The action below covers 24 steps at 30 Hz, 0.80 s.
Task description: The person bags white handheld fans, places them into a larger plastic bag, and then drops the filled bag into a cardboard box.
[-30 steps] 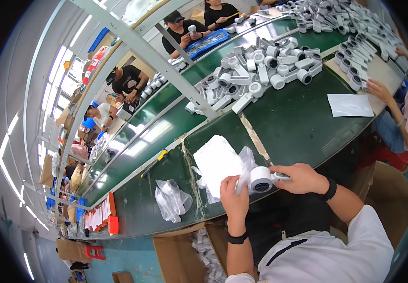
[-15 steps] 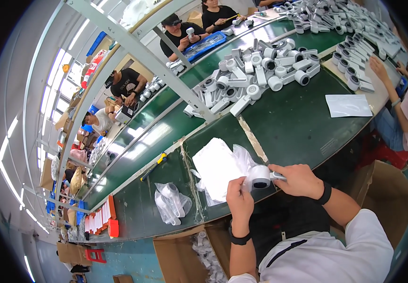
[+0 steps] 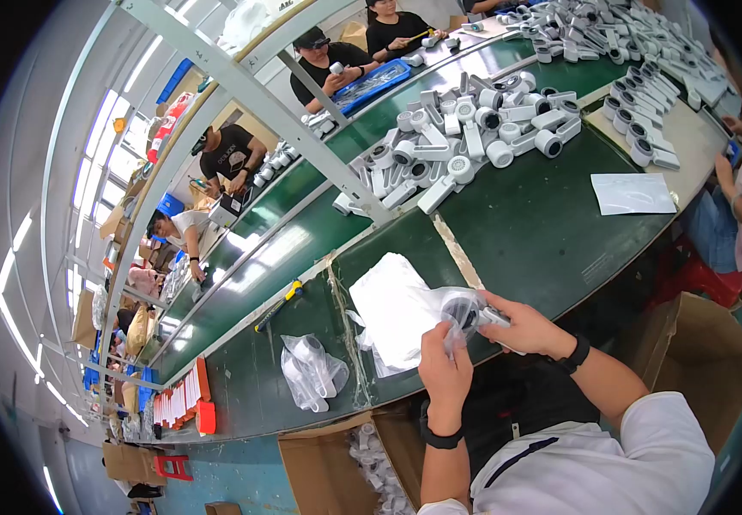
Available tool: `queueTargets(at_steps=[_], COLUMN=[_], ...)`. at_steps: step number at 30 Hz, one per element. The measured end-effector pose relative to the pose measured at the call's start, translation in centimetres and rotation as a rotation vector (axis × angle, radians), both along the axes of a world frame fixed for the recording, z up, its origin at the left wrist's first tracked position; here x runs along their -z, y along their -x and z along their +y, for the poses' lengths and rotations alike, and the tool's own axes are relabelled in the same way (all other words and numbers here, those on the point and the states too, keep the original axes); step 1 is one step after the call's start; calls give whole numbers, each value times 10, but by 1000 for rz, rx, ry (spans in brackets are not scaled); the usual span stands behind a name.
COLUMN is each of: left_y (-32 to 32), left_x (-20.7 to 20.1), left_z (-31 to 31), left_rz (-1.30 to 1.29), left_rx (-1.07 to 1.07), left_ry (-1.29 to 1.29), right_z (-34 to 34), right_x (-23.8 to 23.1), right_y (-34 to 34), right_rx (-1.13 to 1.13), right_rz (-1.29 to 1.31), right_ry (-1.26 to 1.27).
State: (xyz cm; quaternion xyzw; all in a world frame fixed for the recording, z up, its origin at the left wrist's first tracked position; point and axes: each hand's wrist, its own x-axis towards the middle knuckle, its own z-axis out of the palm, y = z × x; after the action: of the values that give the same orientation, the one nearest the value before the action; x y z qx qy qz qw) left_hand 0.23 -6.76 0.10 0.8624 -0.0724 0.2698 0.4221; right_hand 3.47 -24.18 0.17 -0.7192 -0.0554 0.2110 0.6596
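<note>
A white handheld device with a round head and a handle (image 3: 496, 317) is in my right hand (image 3: 527, 330), whose fingers close round the handle. Its round head sits inside the mouth of a clear plastic bag (image 3: 450, 298). My left hand (image 3: 445, 371) pinches the bag's near edge, just below the head. Beside both hands, a stack of white plastic bags (image 3: 394, 311) lies on the green table (image 3: 542, 232). Further left, white devices in clear bags (image 3: 311, 372) lie near the table edge.
A large heap of similar devices (image 3: 474, 129) covers the far table. A yellow-black tool (image 3: 279, 305) lies left of the bags. A white sheet (image 3: 632, 194) is at the right. Cartons (image 3: 328, 463) stand below the table, one holding white parts. Co-workers sit across and at the right.
The device's round head has moved into the clear bag; before, it was outside, by the bag's edge. My left hand has shifted slightly right. A co-worker's arm at the right has drawn back.
</note>
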Motion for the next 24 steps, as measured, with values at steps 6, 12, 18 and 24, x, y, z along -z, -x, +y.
queueTargets(at_steps=[6,12,18,24], left_y=[5,9,13,19], left_x=[-5,-13,-3,12], left_z=[-1,0,6,3], left_rz=[-14,27,67,190], left_rx=[-15,-4,149,207], left_ry=[-181,-212,-286,54], right_z=[9,12,14,23], right_x=[3,-7,6,18], right_y=[-7,-5,-20,-23], right_rx=[-26,-74,-121,99], right_rz=[77,21,134,169], right_ry=[-166,-42,-295,-498])
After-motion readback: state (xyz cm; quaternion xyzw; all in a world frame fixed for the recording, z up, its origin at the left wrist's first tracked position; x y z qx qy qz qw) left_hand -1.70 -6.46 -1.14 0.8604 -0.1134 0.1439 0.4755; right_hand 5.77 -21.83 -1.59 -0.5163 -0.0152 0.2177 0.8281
